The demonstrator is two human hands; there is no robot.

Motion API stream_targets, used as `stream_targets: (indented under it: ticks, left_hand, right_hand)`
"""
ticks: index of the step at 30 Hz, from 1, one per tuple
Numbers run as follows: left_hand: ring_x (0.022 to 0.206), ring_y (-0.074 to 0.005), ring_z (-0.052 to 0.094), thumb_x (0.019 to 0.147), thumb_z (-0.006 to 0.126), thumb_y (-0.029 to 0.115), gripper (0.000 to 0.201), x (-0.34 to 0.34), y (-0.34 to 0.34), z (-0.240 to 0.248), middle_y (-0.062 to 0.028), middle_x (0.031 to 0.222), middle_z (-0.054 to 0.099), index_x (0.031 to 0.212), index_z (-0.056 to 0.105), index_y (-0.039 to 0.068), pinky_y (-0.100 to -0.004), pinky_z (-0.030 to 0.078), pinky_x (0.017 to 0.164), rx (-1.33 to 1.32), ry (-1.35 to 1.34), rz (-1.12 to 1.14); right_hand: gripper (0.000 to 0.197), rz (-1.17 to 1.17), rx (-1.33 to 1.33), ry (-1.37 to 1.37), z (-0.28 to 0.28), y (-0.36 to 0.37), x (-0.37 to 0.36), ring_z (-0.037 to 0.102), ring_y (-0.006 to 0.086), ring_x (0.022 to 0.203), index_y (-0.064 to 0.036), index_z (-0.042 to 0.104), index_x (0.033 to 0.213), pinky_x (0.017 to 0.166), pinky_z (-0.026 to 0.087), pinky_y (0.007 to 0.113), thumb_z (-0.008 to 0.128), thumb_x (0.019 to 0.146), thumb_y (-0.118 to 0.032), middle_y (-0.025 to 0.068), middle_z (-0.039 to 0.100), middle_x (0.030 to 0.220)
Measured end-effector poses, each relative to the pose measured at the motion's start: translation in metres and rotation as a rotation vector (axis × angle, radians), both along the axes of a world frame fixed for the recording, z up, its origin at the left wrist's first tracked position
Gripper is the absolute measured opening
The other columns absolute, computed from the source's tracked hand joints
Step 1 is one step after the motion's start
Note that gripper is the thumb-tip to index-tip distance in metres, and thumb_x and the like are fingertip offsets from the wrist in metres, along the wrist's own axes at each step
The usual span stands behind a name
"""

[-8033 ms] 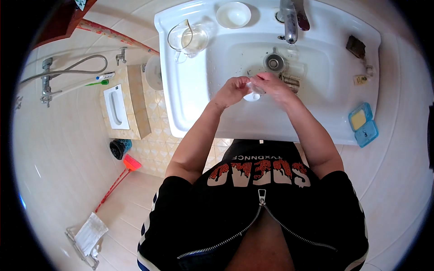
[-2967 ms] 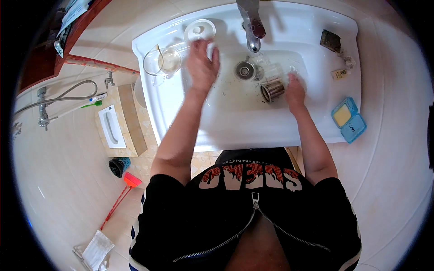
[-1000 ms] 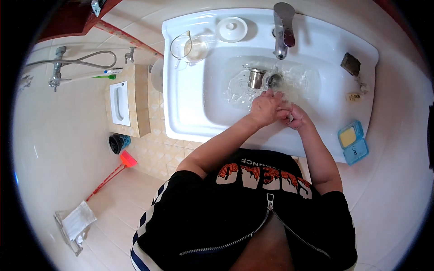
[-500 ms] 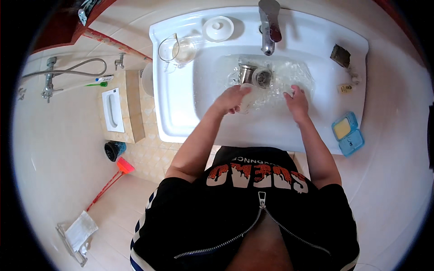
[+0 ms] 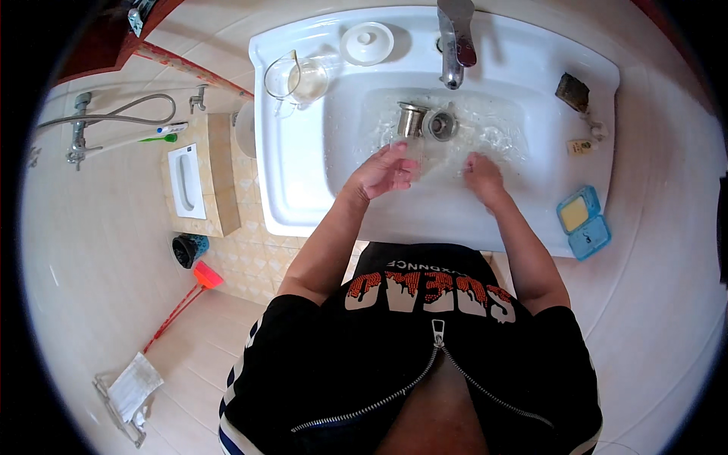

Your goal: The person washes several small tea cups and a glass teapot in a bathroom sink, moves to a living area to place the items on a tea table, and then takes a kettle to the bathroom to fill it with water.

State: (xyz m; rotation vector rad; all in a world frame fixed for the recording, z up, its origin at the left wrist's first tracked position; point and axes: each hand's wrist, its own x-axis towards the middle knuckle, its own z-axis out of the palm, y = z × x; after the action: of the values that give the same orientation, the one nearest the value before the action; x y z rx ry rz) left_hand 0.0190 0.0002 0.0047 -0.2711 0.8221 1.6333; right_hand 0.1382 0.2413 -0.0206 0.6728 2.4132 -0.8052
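Stands at a wide white ceramic sink (image 5: 292,205), dressed in a black zip-front top (image 5: 318,364) with orange-and-cream lettering. Holds the left hand (image 5: 385,171) low over the near left part of the basin, thumb and fingers curved and moderately apart, pointing right. Beside those fingertips, a faint colourless see-through shape (image 5: 416,154), with an outline lost against the shallow rippling water (image 5: 497,140); cannot tell about any hold on it by this fairly wide grip. Holds the right hand (image 5: 483,178) well apart from the left, close to the water, with fingers curled inward in a narrow grip; cannot tell about anything inside.

Just beyond the left fingertips, in the water, a shiny stainless-steel cylinder with a flared rim (image 5: 412,120), rim end toward the back of the sink. Immediately right of it, a round grey metal drain (image 5: 440,125), with a curved chrome tap (image 5: 453,53) above and slightly to the right.

On the back left ledge, a clear glass vessel (image 5: 307,80) with a brownish curved edge, and near it a round white lid with a central knob (image 5: 367,43). Along the right ledge, from back to front: a dark rough block (image 5: 572,92), a small cream-coloured packet (image 5: 579,147), and an open blue plastic soap box (image 5: 590,236) with a pale yellow bar (image 5: 574,214) inside.
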Motion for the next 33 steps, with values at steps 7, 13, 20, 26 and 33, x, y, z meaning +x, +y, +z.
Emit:
stream_targets:
  ticks: [7,13,20,26,33]
  left_hand:
    - [0.098,-0.0278,0.059,0.070,0.077,0.018,0.072,0.017,0.008,0.008,-0.0124,0.117,0.054,0.129,0.039,0.008,-0.0370,0.048,0.086,-0.631,1.295,-0.088]
    - [0.110,-0.0292,0.053,0.064,0.079,0.011,0.071,0.012,0.009,0.042,-0.0124,0.117,0.053,0.125,0.043,0.006,-0.0354,0.043,0.095,-0.598,1.645,-0.052]
    - [0.111,-0.0234,0.050,0.064,0.081,0.007,0.074,0.007,-0.012,0.053,-0.0105,0.119,0.051,0.126,0.042,0.004,-0.0348,0.042,0.094,-0.781,1.580,0.235]
    - [0.107,-0.0216,0.047,0.064,0.082,0.008,0.077,-0.023,-0.079,0.037,-0.0106,0.115,0.050,0.128,0.038,0.003,-0.0316,0.036,0.096,-0.967,1.466,0.615]
    - [0.108,-0.0231,0.048,0.068,0.082,0.012,0.079,-0.036,-0.118,0.027,-0.0140,0.118,0.050,0.131,0.034,0.003,-0.0326,0.036,0.097,-1.061,1.411,0.685]
  right_hand:
    - [0.026,-0.385,-0.066,0.429,-0.007,-0.005,-0.002,0.059,0.0343,0.092,-0.0060,0.056,0.109,0.080,0.046,0.043,0.056,0.083,-0.008,0.0172,0.060,0.102]
    - [0.032,-0.494,-0.062,0.598,0.020,0.008,-0.032,0.056,0.0332,0.101,-0.0064,0.052,0.115,0.084,0.047,0.040,0.055,0.083,-0.006,0.0166,0.056,0.111]
    - [0.037,0.350,0.058,0.521,0.021,0.002,-0.047,0.059,0.0336,0.097,-0.0082,0.052,0.117,0.081,0.050,0.042,0.053,0.081,0.000,0.0115,0.051,0.119]
    - [0.041,0.362,0.346,0.350,0.008,0.010,-0.040,0.061,0.0290,0.089,-0.0155,0.052,0.120,0.073,0.053,0.041,0.053,0.081,-0.005,0.0130,0.048,0.113]
    - [0.029,0.417,0.437,0.191,0.019,0.019,-0.043,0.063,0.0297,0.085,-0.0137,0.052,0.111,0.068,0.053,0.041,0.052,0.083,-0.008,0.0151,0.052,0.103]
